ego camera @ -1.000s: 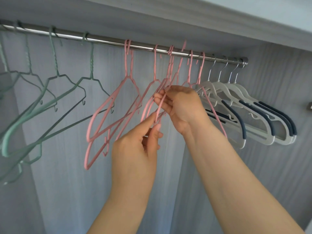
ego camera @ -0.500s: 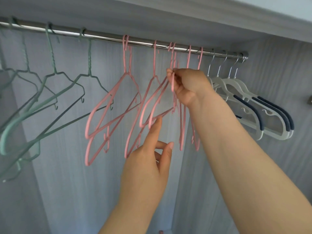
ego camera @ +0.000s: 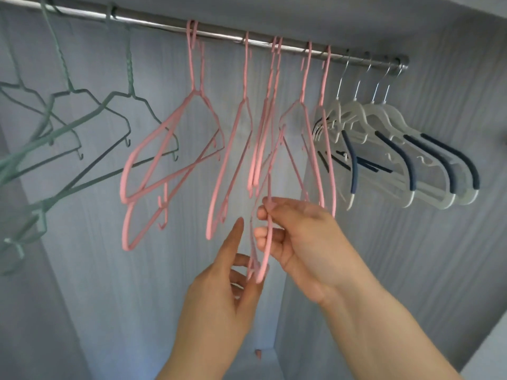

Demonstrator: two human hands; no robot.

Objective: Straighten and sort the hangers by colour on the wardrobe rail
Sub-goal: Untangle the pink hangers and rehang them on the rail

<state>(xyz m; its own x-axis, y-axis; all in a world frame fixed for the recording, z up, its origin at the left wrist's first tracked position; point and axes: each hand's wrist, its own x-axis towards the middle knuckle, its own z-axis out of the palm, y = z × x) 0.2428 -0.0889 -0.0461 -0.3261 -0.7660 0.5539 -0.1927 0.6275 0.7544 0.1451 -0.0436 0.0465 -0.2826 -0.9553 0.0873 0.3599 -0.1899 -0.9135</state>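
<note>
A metal wardrobe rail (ego camera: 219, 32) runs across the top. Green wire hangers (ego camera: 82, 124) hang at the left, several pink hangers (ego camera: 170, 138) in the middle, white hangers with navy grips (ego camera: 406, 149) at the right. My right hand (ego camera: 299, 237) pinches the lower arm of a pink hanger (ego camera: 267, 242) below the middle group. My left hand (ego camera: 227, 292) is just under it, fingers touching the same hanger's bottom curve, index finger pointing up.
The grey wardrobe back panel (ego camera: 96, 270) lies behind the hangers and the right side wall (ego camera: 452, 256) is close to the white hangers. A small pink thing (ego camera: 258, 353) lies on the wardrobe floor below.
My right hand has dropped from the hanger necks near the rail to the lower end of a pink hanger. My left hand has stayed below it and now touches that hanger's bottom curve.
</note>
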